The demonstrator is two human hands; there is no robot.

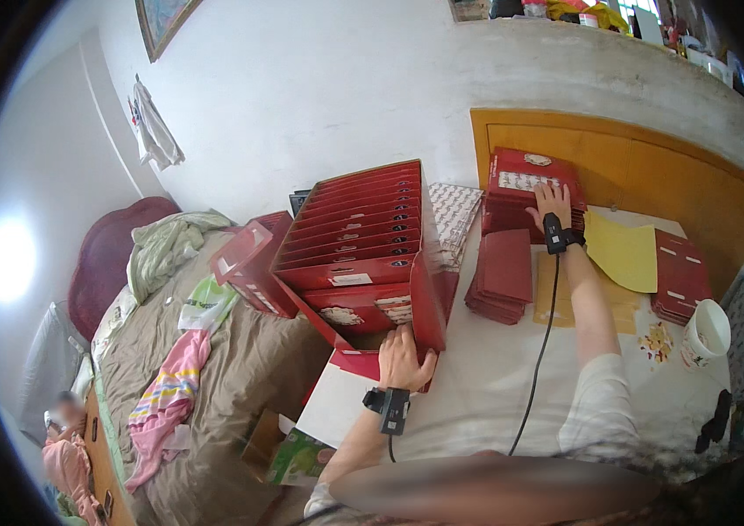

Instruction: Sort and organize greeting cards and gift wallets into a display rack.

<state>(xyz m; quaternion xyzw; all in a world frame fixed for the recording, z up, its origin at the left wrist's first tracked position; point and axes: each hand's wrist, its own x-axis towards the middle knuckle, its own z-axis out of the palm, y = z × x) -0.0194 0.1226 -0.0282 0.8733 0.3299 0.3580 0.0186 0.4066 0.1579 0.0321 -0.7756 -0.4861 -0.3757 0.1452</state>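
A large red cardboard display box [434,315] stands on the left of the white table, its front low and open. Inside, several flat red cartons [352,246] stand in a row, one behind another. My left hand [405,361] is at the box's lower front right corner, fingers over the inner edge and thumb on the outside. My right hand [553,202] lies with fingers spread on top of a stack of red printed cartons [507,181] near the wooden headboard. Below that stack sits a shorter pile of plain dark red cartons [498,276].
A yellow sheet [625,253], flat brown card [622,315], another red carton stack [677,269] and a white paper cup [704,335] lie to the right. A cable [543,355] trails from my right wrist. The bed [247,368] adjoins on the left; a person [69,447] sits beyond it.
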